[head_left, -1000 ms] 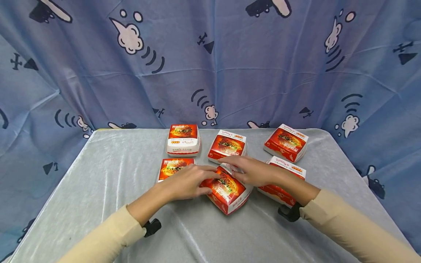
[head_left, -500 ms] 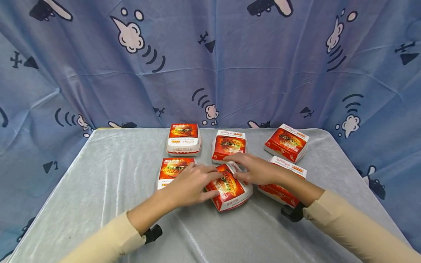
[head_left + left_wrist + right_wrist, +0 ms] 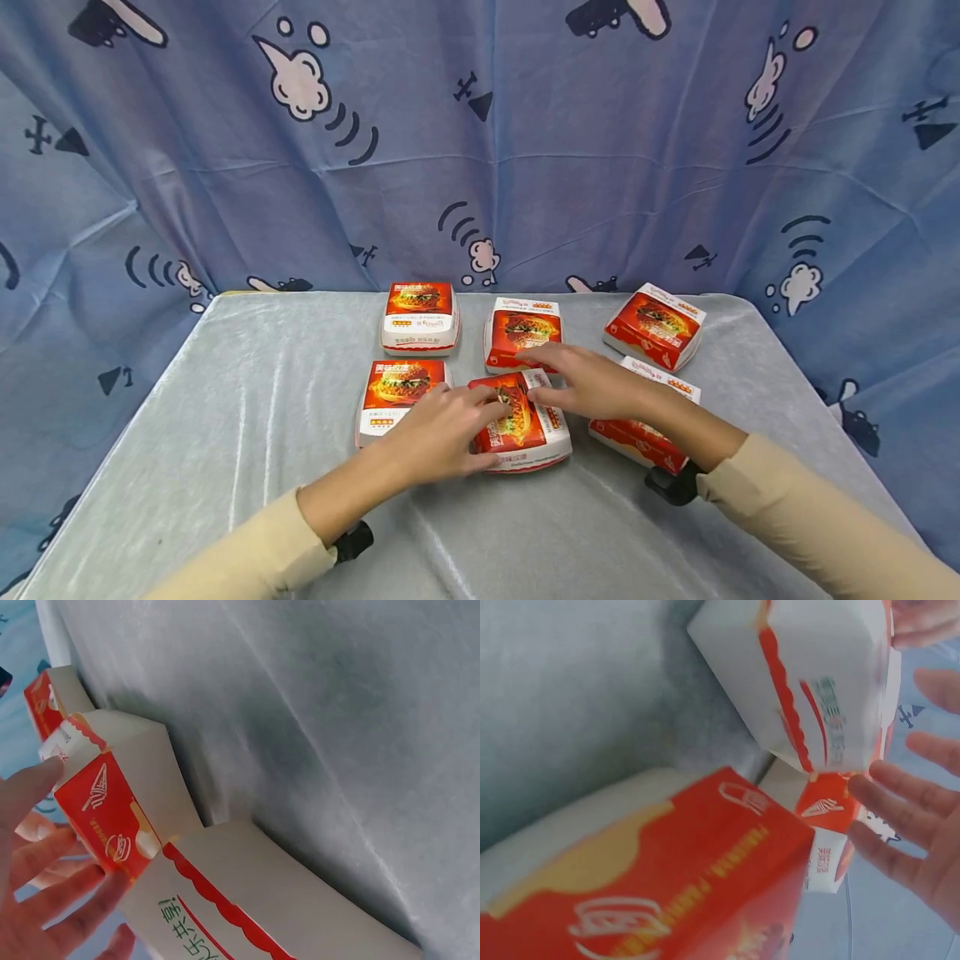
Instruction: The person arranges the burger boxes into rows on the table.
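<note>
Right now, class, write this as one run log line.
left hand: touching front middle box | right hand: at same box | back left box: untouched

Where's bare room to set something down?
Free: grey tablecloth left of the six burger boxes, plus in front, between the beige sleeves; narrower strip right of the boxes. Crowded: front-centre box, between left hand and right hand.
</note>
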Demonstrator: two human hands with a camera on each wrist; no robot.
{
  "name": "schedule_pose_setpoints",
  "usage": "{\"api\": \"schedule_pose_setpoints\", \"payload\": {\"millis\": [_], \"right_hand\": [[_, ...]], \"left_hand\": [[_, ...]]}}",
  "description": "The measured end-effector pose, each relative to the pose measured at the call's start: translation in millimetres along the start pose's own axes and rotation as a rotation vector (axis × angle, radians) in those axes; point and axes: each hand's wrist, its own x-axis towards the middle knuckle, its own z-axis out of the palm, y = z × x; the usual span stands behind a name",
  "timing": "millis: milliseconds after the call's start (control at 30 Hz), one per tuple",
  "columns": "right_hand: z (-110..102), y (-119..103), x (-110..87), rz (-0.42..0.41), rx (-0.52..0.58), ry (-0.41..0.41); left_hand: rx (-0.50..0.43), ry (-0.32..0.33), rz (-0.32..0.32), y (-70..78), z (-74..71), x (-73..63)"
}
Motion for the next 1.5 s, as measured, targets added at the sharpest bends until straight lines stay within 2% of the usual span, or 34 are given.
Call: {"api": "schedule_pose_setpoints", "payload": {"millis": [267,333,500,667,833,1000,1167,1500], "right_hand": [[-4.0,2.0,0.5,-0.111,0.027,-0.048],[-3.4,2.8,0.5,-0.118,0.025,-0.058],[-1.1,4.4,0.1,-0.125,-0.013,-0.057],[1.1,4.7,-1.6,-0.098,-0.053,-0.038],[2.1,2.9,-2.2,-0.052,-0.069,-0.04],[1.7,-0.1,-2.6,0.005,-0.091,-0.043],[1.6,-0.7,-2.9,0.036,-0.102,-0.043],[0.9,0.3,-1.7,0.059,-0.093,-0.041]], "left_hand": [[-0.031,-0.056,0.005,-5.4,-3.3,-0.9],[-0.037,-0.064,0.0,-6.8,-3.9,-1.0],[-0.034,-0.023,0.001,-10.3,-3.8,-1.0],[-0.033,0.058,-0.019,-12.2,-2.1,0.2],[-0.065,0.097,-0.054,-10.2,-0.1,2.5],[-0.041,0.093,-0.08,-7.6,1.2,3.9],[-0.037,0.064,-0.112,-7.1,0.9,4.2],[-0.044,0.02,-0.108,-10.0,0.6,5.5]]}}
